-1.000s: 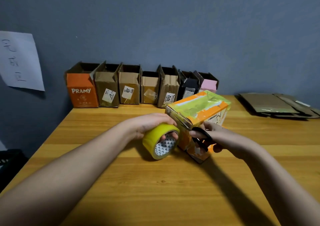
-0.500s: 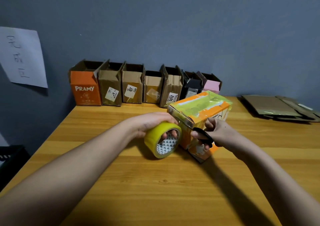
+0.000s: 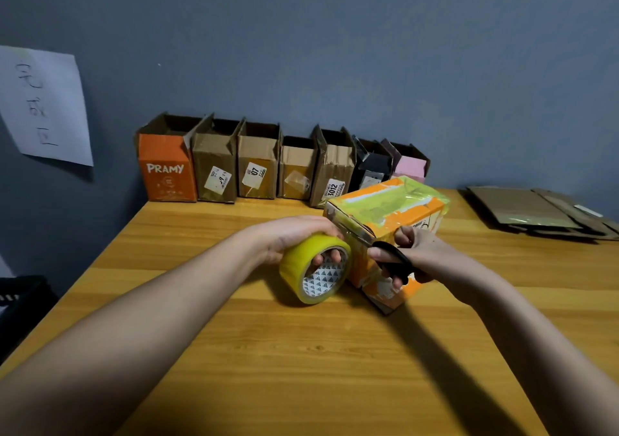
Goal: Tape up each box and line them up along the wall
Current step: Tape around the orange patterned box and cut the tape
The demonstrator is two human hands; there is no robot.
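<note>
Centre of frame: the left hand (image 3: 294, 234) grips a roll of yellow tape (image 3: 315, 270), fingers curled through its core, the roll standing on edge on the wooden table (image 3: 301, 368) with its open face turned toward the lower right. The right hand (image 3: 418, 254) holds black-handled scissors (image 3: 390, 256), fingers through the loops, blades pointing up-left against the near upper edge of the orange box (image 3: 388, 221). This box lies just right of the roll, touching it, its long axis running from lower left to upper right, its top face covered with yellowish tape. Behind, along the blue-grey wall (image 3: 335, 50), a row of seven upright boxes (image 3: 281, 164) with open tops stands at the table's far edge, from an orange one at left to a pink one at right. Flattened cardboard (image 3: 536, 211) lies at right-centre. A handwritten paper sheet (image 3: 43, 107) hangs at upper left.
</note>
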